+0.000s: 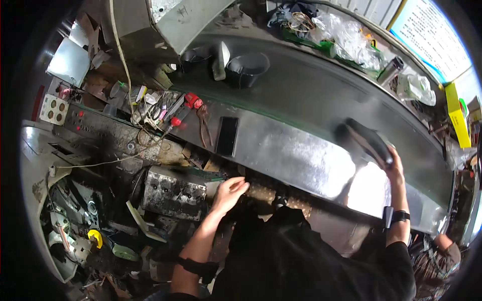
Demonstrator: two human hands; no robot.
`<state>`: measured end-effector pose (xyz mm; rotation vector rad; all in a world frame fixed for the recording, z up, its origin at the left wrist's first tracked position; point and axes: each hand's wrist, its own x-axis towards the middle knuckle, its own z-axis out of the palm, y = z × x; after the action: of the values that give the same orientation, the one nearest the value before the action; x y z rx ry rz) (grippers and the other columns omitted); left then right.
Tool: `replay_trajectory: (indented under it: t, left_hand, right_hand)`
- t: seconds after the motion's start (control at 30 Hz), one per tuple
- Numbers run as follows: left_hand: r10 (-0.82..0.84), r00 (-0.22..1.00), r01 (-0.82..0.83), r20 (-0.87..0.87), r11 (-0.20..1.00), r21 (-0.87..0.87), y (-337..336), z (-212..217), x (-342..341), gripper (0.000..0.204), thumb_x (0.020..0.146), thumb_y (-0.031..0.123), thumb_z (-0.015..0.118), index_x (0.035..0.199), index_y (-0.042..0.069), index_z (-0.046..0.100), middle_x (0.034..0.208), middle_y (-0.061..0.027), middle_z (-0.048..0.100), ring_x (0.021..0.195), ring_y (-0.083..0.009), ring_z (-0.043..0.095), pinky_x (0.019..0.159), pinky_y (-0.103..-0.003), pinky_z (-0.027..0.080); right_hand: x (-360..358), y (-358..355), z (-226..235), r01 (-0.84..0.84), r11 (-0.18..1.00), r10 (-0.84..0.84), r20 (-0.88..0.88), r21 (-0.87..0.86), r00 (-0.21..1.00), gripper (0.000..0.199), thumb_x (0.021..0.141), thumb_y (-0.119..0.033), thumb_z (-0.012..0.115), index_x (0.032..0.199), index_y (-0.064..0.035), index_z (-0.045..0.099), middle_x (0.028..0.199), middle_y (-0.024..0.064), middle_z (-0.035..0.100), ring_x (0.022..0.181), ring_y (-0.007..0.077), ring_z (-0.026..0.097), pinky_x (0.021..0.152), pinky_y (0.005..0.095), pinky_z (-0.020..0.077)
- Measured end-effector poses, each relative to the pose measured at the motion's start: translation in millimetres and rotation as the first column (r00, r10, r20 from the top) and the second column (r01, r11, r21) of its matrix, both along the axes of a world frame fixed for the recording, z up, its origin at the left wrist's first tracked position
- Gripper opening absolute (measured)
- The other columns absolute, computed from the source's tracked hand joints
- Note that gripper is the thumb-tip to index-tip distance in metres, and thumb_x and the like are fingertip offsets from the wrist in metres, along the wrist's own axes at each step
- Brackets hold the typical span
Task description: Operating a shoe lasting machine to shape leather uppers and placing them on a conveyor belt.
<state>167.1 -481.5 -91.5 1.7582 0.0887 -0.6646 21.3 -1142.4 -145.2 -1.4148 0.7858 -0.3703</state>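
My right hand (395, 168) grips the near end of a dark, long, shoe-shaped object (370, 142) and holds it over the right part of the dark belt (306, 93). Motion smears the object's far end, so its exact kind is unclear. My left hand (231, 194) hovers just short of the bench's near metal edge, fingers loosely curled with a gap at the thumb, and nothing shows in it. Closest to that hand on the metal ledge (281, 151) lies a black phone (227, 136).
Two black buckets (247, 69) stand at the belt's far left, a pale piece (220, 61) between them. A red-ended tool (192, 101) and tangled cords sit left of the phone. Plastic bags (346, 37) line the far shelf. A grimy metal block (174, 193) lies lower left. Another person's arm (444, 244) shows lower right.
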Motion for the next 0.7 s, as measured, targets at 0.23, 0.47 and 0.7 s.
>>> replay_trajectory:
  t: [0.23,0.47,0.7]
  left_hand:
    - [-0.159,0.920,0.089,0.357,0.975,0.205,-15.5,-28.1,145.8,0.045,0.088,0.028,0.077,0.118,-0.003,0.066,0.086,-0.0063,0.068,0.080,-0.0126,0.061,0.071,-0.032,0.050]
    - [-0.814,0.378,-0.080,0.442,0.447,0.891,-119.4,-20.3,369.3,0.060,0.079,0.018,0.076,0.135,0.006,0.057,0.122,-0.0165,0.066,0.131,-0.0357,0.050,0.113,-0.045,0.038]
    - [-0.765,0.514,0.832,0.388,0.555,-0.007,-231.4,27.0,343.5,0.040,0.079,0.035,0.082,0.100,0.002,0.076,0.092,-0.0140,0.075,0.096,-0.0209,0.071,0.091,-0.033,0.052]
  right_hand:
    - [-78.5,-103.9,7.9,0.796,0.595,-0.803,-0.052,-0.110,0.593,0.072,0.085,-0.018,0.080,0.146,-0.0095,0.043,0.108,0.0096,0.067,0.090,0.0236,0.067,0.075,0.0398,0.0567]
    - [-18.3,108.0,-1.3,0.140,0.871,-0.185,-0.050,-0.471,0.981,0.070,0.091,-0.007,0.066,0.154,-0.0103,0.037,0.109,0.0069,0.065,0.081,0.0118,0.061,0.068,0.0256,0.0507]
    - [66.3,367.6,80.9,0.114,0.758,-0.236,0.108,0.642,0.966,0.104,0.087,-0.046,0.075,0.161,-0.0286,0.003,0.156,0.0196,0.031,0.139,0.0453,0.035,0.102,0.0727,0.0388]
